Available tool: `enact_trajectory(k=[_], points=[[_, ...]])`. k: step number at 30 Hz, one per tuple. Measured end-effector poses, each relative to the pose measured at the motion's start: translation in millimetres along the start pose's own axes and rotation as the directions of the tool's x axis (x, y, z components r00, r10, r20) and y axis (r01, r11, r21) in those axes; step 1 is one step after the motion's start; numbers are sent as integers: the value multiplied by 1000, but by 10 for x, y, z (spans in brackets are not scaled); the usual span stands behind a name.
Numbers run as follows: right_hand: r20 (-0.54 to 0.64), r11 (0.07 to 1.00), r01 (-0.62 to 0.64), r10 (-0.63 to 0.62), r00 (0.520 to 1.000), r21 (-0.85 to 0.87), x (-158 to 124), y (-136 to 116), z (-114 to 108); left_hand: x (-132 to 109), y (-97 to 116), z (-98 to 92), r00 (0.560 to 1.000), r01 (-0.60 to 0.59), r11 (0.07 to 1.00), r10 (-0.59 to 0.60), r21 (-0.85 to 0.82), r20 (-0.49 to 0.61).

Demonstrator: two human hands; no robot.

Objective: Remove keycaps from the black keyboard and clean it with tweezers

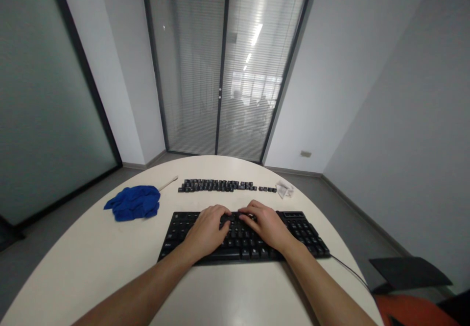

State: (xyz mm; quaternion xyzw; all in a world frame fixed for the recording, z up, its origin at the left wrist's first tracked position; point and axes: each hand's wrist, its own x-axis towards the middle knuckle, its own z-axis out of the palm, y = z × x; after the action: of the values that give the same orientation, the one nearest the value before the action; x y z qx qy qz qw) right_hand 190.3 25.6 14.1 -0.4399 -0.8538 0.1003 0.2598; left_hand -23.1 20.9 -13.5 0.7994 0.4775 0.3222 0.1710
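Note:
A black keyboard (227, 255) lies across the near part of the round table, with keys on its left, front and right parts. My left hand (207, 228) rests over its upper middle, fingers curved downward and thumb apart from the index finger. I see nothing held in it. Close by on the right, my right hand (266, 223) reaches over the same area, thumb and index tips close together at the keyboard. Whatever may be between those tips is too small to make out. Beyond the keyboard, loose black keycaps (209, 185) stand in rows. My hands hide part of the keys.
On the white table (91, 257), a crumpled blue cloth (135, 202) lies at left beside a thin white stick (169, 183). A small clear plastic bag (284, 189) sits right of the keycaps. The keyboard cable (350, 270) runs over the right edge, near a chair (411, 273).

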Motion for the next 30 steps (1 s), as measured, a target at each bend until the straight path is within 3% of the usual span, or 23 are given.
enact_trajectory(k=[6, 10, 15, 19, 30], points=[[-102, 999, -35, 33, 994, -15, 83, -37, -26, 5, 33, -25, 1000, -4, 1000, 4, 10, -2], [-135, 987, -54, 34, 990, -150, 268, -30, -43, 4, 51, -33, 1000, 6, 1000, -6, 8, 7], [-12, 912, -199, 208, 978, -358, 527, 211, -10, 5, 77, -48, 1000, 14, 1000, -14, 6, 4], [23, 887, -246, 276, 961, -391, 658, 377, 41, 5, 100, -58, 999, 39, 999, -39, 14, 15], [44, 843, -293, 349, 936, -450, 866, 341, 225, 2, 79, -40, 999, 32, 999, -32, 7, 14]])
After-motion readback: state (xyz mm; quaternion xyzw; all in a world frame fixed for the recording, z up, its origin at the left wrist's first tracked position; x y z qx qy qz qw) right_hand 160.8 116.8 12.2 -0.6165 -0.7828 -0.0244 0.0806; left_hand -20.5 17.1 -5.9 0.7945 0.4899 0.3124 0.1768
